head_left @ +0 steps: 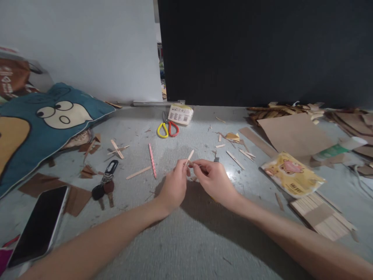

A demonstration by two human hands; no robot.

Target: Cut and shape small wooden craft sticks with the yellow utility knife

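Note:
Pinched upright between the thumb and fingers of my left hand (175, 182) is a wooden craft stick (190, 155). My right hand (215, 179) is closed beside it, fingertips almost touching the left ones, gripping a thin wooden piece that is mostly hidden. Left of my hands lie a pink twisted pencil-like stick (152, 160) and a loose craft stick (138, 172). Farther left, several sticks form a crossed piece (117, 149). Cut stick pieces (235, 160) are scattered to the right of my hands.
Scissors (168, 129) with yellow and red handles lie ahead by a white packet (180, 114). A phone (39, 225), keys (106, 187) and a blue cushion (52, 124) occupy the left. At right are a yellow packet (293, 175), bundled craft sticks (323, 217), cardboard (294, 134) and a glue tube (335, 149).

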